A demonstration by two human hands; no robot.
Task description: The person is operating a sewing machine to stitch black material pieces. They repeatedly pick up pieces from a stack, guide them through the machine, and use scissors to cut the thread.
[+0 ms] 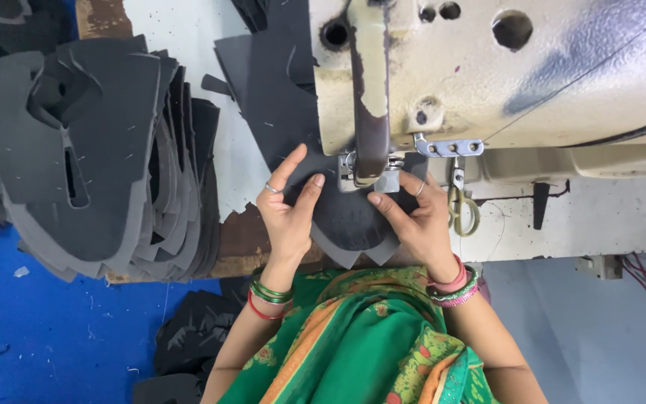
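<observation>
A worn cream sewing machine [502, 75] fills the frame from twelve to three o'clock, its head reaching over the white counter [577, 217]. At nine o'clock a thick stack of dark grey cut pieces [106, 157] fans across the counter's edge, above a blue floor [54, 329]. At the centre lies one dark grey cut piece [349, 217], its upper part tucked under the machine's metal presser foot [371, 178], its lower edge hanging off the counter toward six o'clock. The left hand [289, 213] presses on the piece's nine o'clock side, fingers extended and spread flat, grasping nothing. The right hand [416, 221] holds the piece's three o'clock edge, fingertips pinched lightly just beside the foot. Small yellow-handled scissors [461, 209] hang just beside the right hand at three o'clock.
</observation>
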